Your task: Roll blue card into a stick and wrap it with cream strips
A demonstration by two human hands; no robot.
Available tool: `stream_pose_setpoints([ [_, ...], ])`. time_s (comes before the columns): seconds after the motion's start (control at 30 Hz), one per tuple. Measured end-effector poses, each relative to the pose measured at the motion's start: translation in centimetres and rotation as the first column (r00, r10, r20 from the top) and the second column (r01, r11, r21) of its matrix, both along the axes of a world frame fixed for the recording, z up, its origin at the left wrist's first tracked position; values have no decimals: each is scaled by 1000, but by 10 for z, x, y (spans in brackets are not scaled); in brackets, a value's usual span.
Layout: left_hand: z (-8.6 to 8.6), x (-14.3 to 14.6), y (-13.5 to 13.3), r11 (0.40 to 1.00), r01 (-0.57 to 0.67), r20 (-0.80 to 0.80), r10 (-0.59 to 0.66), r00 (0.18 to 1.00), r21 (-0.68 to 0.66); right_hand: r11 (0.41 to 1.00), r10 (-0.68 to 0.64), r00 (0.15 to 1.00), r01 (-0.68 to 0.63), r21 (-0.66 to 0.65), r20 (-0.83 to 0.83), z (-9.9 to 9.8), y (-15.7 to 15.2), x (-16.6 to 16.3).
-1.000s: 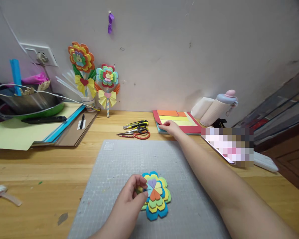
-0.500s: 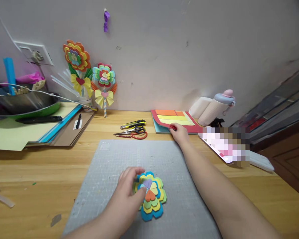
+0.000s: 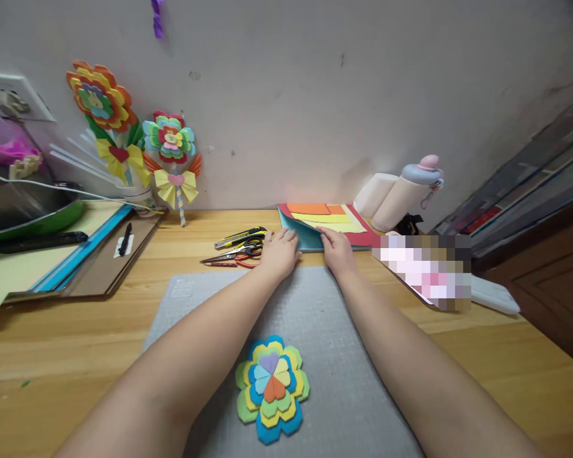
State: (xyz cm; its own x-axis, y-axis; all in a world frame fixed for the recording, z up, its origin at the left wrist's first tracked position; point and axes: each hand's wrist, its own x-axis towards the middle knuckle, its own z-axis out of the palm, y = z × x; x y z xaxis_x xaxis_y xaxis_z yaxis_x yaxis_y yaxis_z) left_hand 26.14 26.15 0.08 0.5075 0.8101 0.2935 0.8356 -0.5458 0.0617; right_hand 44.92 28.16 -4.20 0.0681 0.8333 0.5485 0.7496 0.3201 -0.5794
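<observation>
At the back of the desk lies a stack of coloured paper, with a red sheet point(image 3: 361, 238) over blue-green paper point(image 3: 305, 238). My right hand point(image 3: 339, 249) pinches the front edge of the red sheet and holds it lifted. To its left, my left hand point(image 3: 279, 254) rests with its fingers laid on the front left part of the blue-green paper. Close to the wrists is the grey cutting mat point(image 3: 315, 312). On it a layered paper flower point(image 3: 273, 388) in blue, yellow and green lies flat, touched by neither hand.
Scissors point(image 3: 229, 256) and a yellow-black utility knife point(image 3: 239, 238) lie just left of my left hand. Two finished paper flowers point(image 3: 102, 102) stand against the wall. A bottle point(image 3: 398, 200) leans at the right, behind a blurred phone-like object point(image 3: 420, 270). Brown card point(image 3: 95, 273) lies left.
My left hand has left the paper flower and reached forward onto the blue-green paper. My right hand still holds the red sheet, now lifted higher. The view has shifted right.
</observation>
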Motion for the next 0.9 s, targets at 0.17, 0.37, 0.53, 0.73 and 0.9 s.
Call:
stream_pose_setpoints([
  [0.17,6,3,19,992,123,-143,-122,982,0,996,-62,998,63,56,-17,4,3,-2],
  [0.37,18,-3,40,976,205,-178,-215,960,-73,994,-72,997,74,75,-27,8,7,-3],
  [0.53,27,0,52,970,177,-18,-183,983,-164,995,-56,997,60,82,-45,8,7,-3],
  [0.73,27,10,44,942,-52,413,194,890,-330,991,-55,991,68,112,-120,10,8,1],
  [0.9,24,22,57,701,-40,596,633,493,-712,984,-119,973,142,109,-196,13,8,3],
])
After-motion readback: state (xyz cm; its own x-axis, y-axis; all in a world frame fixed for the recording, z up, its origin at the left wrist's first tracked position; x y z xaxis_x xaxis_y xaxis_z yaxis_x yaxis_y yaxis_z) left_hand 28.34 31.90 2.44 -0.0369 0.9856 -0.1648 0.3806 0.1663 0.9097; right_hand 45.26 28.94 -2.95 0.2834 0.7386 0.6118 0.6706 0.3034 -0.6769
